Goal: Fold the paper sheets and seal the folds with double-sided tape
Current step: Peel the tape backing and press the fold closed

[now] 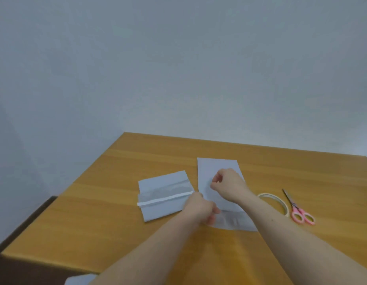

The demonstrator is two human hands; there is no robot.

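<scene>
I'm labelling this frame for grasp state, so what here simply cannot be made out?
Head view only:
- What the right hand pinches, if anything: too small and blurred.
- Left hand fingers: turned away, so their contact with the right paper sheet is hidden.
- Tape roll: near side covered by the right forearm.
- Pale object: cut off by the bottom edge.

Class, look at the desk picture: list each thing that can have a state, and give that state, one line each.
Left paper sheet: folded, white tape strip along its fold.
Right paper sheet: lying flat under both hands.
Tape roll: flat on the table, untouched.
Scissors: closed, untouched.
Left hand: fingers curled at the strip's end.
Right hand: fingers curled, contents unclear.
</scene>
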